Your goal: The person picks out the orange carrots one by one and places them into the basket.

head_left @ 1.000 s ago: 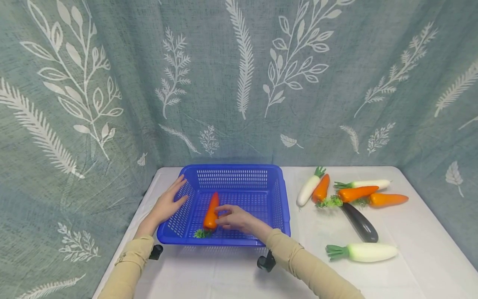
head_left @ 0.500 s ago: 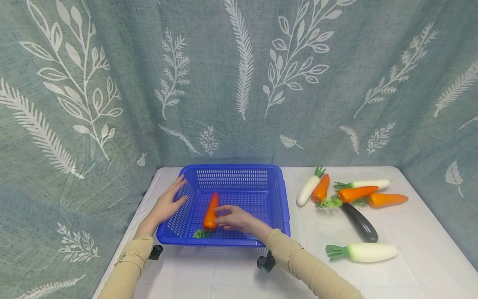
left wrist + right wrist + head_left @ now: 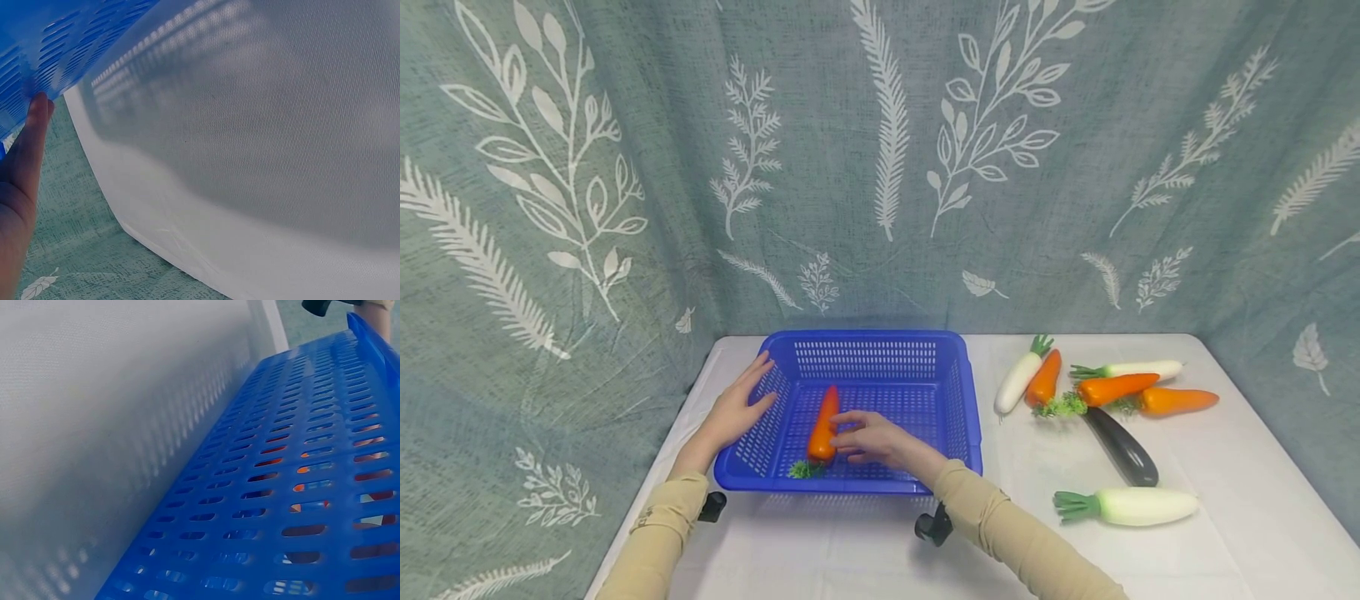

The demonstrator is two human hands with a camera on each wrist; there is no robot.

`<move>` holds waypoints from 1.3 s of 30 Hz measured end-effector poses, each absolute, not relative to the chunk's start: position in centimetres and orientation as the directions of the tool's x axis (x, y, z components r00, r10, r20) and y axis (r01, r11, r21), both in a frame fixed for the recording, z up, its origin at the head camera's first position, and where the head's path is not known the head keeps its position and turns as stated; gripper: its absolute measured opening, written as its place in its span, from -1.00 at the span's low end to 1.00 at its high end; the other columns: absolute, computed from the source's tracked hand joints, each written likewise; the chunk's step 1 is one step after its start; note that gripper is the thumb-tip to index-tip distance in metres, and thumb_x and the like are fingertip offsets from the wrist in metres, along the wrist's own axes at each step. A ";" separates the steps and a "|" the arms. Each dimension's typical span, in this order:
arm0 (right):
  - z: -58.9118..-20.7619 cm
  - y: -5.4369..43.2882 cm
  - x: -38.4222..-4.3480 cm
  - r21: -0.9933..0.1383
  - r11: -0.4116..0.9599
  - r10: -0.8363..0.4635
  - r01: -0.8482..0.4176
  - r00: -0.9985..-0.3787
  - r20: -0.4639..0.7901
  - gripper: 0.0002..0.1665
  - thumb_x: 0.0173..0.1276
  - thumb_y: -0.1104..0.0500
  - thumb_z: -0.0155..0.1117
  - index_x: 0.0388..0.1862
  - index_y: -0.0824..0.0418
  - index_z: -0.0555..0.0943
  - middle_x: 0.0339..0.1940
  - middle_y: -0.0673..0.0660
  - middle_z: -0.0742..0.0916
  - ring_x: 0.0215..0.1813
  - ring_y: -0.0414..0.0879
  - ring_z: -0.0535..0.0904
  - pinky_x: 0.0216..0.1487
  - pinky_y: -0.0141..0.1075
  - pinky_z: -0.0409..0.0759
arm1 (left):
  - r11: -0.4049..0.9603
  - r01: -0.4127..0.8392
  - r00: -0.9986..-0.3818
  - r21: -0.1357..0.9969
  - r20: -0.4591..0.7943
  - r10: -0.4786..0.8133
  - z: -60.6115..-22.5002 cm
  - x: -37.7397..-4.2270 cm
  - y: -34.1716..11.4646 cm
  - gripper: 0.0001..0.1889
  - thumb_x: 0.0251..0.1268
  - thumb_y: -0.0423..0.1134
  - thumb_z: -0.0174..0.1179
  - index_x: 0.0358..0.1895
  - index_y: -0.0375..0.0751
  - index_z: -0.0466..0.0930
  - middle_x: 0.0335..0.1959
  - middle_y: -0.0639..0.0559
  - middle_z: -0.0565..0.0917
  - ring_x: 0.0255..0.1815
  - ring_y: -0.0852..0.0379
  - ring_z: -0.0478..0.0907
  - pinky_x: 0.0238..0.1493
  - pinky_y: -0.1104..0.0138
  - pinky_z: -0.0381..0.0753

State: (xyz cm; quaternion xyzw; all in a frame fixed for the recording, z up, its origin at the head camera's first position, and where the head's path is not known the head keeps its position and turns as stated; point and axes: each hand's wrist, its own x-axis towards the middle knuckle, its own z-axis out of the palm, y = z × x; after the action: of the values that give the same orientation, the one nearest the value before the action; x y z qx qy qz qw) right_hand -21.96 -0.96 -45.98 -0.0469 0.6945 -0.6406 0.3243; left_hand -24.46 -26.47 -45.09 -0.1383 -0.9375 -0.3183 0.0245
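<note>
An orange carrot [image 3: 824,427] with a leafy green top lies on the floor of a blue perforated basket [image 3: 863,335]. Beside its right flank is my right hand [image 3: 868,437], with loosely bent fingertips right at the carrot's edge and not curled round it. My left hand [image 3: 730,412] rests at the basket's left rim, its fingers long and relaxed. In the left wrist view, fingertips of the left hand [image 3: 19,162] meet the outer wall of the basket [image 3: 69,37]. The right wrist view looks through the slotted basket wall [image 3: 300,456], which mostly hides the right hand.
Right of the basket, a white radish [image 3: 1018,383] lies against a carrot [image 3: 1044,380]. Farther right are two more carrots [image 3: 1118,389], another radish [image 3: 1146,368] and an eggplant [image 3: 1123,447]. A third radish [image 3: 1148,507] lies nearer. Behind the white table [image 3: 820,550] hangs a patterned curtain [image 3: 820,167].
</note>
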 end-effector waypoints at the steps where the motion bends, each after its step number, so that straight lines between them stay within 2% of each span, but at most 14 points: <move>1: -46.0 -1.0 -22.0 -0.920 0.167 -0.481 0.354 -0.785 -0.390 -0.46 0.28 0.28 0.24 0.26 0.31 0.44 0.07 0.30 0.63 0.07 0.18 0.61 0.16 0.04 0.56 | 0.759 0.274 -0.961 0.591 0.133 0.244 -45.1 -24.5 -26.5 -0.41 0.38 -0.26 0.04 0.42 -0.37 0.14 0.51 -0.26 0.03 0.48 -0.34 0.02 0.39 -0.20 0.09; 11: -45.8 -0.8 -22.1 -0.925 0.073 -0.494 0.374 -0.792 -0.359 -0.43 0.31 0.30 0.19 0.30 0.35 0.38 0.15 0.36 0.57 0.16 0.23 0.57 0.20 0.07 0.52 | 0.757 0.280 -0.959 0.590 0.136 0.249 -45.0 -24.4 -26.4 -0.41 0.38 -0.24 0.03 0.41 -0.38 0.15 0.51 -0.27 0.04 0.47 -0.34 0.02 0.39 -0.20 0.09; 30: -45.4 0.0 -21.4 -0.960 0.097 -0.424 0.264 -0.862 -0.280 -0.45 0.29 0.23 0.23 0.26 0.33 0.43 0.08 0.35 0.65 0.13 0.24 0.57 0.19 0.05 0.53 | 0.761 0.295 -0.955 0.578 0.150 0.255 -45.1 -24.3 -26.4 -0.41 0.36 -0.29 0.05 0.40 -0.40 0.16 0.50 -0.29 0.05 0.46 -0.35 0.05 0.38 -0.20 0.12; 39: -45.0 1.2 -21.2 -0.967 0.084 -0.436 0.242 -0.863 -0.254 -0.44 0.32 0.19 0.21 0.27 0.37 0.41 0.16 0.37 0.59 0.20 0.28 0.52 0.24 0.08 0.48 | 0.760 0.296 -0.954 0.579 0.150 0.258 -44.9 -24.2 -26.5 -0.41 0.36 -0.27 0.05 0.40 -0.40 0.16 0.51 -0.29 0.05 0.46 -0.34 0.07 0.38 -0.20 0.13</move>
State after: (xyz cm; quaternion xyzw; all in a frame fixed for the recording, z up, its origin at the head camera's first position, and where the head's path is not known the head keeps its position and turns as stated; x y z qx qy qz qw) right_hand -21.24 1.19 -45.01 -0.0699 0.6918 -0.6731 0.2519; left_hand -24.24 -26.46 -44.89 -0.1478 -0.9375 -0.3137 0.0304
